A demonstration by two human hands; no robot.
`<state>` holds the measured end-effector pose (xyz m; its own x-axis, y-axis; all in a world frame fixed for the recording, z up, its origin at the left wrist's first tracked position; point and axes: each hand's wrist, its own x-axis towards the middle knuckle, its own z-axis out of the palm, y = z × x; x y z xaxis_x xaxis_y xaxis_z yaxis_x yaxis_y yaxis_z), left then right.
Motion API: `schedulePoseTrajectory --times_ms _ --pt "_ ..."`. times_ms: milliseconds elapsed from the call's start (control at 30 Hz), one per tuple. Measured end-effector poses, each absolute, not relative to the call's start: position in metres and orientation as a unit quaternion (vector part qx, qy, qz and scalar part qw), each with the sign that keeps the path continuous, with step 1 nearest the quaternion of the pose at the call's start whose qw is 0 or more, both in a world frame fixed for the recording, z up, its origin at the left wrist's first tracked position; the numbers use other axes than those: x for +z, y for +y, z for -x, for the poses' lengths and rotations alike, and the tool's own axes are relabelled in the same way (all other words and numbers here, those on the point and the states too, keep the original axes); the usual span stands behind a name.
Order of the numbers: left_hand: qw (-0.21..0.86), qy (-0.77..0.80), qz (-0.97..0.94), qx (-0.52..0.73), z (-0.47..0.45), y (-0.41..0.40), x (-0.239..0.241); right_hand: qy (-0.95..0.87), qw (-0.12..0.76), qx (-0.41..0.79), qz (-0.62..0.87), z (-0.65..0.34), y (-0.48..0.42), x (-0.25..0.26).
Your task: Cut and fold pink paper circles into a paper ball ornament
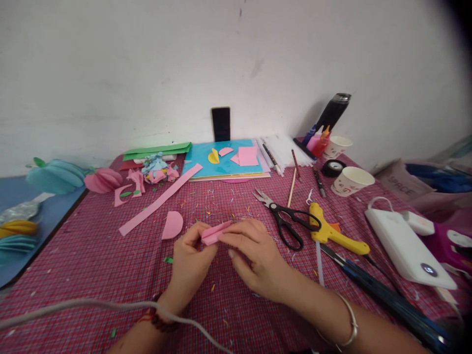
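Note:
A small folded piece of pink paper [214, 234] is held above the checked cloth, near the middle of the table. My left hand [191, 258] pinches its left end between thumb and fingers. On the right end, the fingertips of my right hand [254, 255] press against the paper. Just left of my hands lies a folded pink half-circle [172, 225]. Behind it a long pink paper strip [161, 199] runs diagonally. Black-handled scissors [282, 214] rest partly spread to the right of my right hand.
A yellow glue gun [335, 230], a dark blue long tool [383, 285] and a white power bank [409, 248] lie at right. Paper cups [352, 181] and a black flask [334, 112] stand behind. Paper pumpkins [103, 180] sit left. A pale cable [110, 306] crosses the front.

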<state>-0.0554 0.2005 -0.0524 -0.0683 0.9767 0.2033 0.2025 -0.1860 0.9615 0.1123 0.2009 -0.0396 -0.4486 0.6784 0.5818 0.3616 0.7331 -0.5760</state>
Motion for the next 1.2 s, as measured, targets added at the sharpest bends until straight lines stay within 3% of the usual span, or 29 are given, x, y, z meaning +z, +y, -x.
schedulePoseTrajectory --times_ms 433,1200 --pt "0.179 0.459 -0.715 0.496 0.056 0.2 -0.051 -0.815 0.436 0.167 0.344 -0.111 0.205 -0.041" --pt "0.178 0.474 -0.711 0.488 0.055 0.198 -0.048 -0.813 0.422 0.176 0.361 -0.113 0.212 -0.045"
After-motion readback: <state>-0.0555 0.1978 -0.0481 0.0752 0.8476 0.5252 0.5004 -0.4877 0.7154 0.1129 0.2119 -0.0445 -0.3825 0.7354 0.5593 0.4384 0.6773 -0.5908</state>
